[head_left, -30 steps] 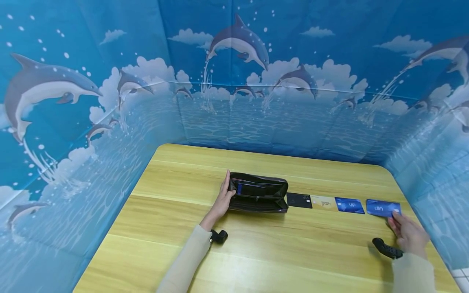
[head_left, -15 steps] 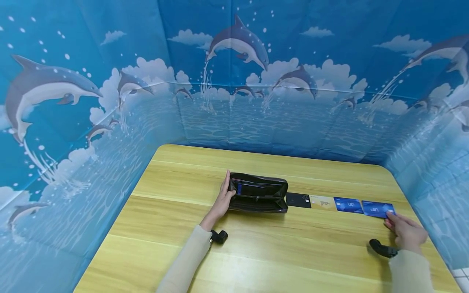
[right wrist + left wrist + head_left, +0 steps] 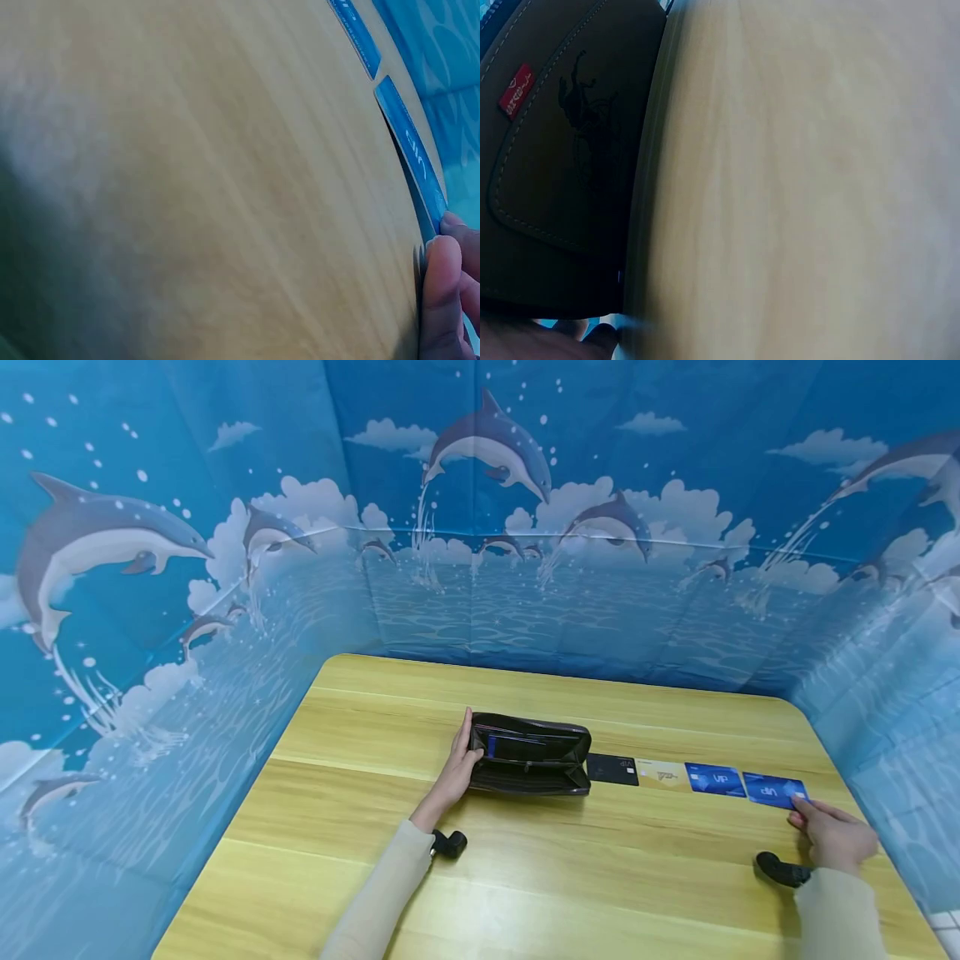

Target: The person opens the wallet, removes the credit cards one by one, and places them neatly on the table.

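Note:
My left hand (image 3: 453, 770) grips the left end of a dark zip-around wallet (image 3: 528, 782), thumb on the inside and fingers behind. The wallet gapes toward me, with a bit of blue showing in a slot at its left. A red label (image 3: 516, 91) sits on its outer face in the left wrist view. Far to the right, my right hand (image 3: 836, 837) pinches the right end of a blue VIP card (image 3: 771, 790) between thumb and fingers. In the right wrist view that card (image 3: 411, 146) shows a dark shadow along its near edge.
A black VIP card (image 3: 611, 769), a gold card (image 3: 663, 774) and another blue card (image 3: 715, 779) lie in a row from the wallet to the held card. The wooden table (image 3: 570, 885) is enclosed by a dolphin-print curtain (image 3: 480, 602).
My right hand has shifted the blue card left, close to the other blue card, and it has hardly moved in the last half second. The left hand and wallet stay in place.

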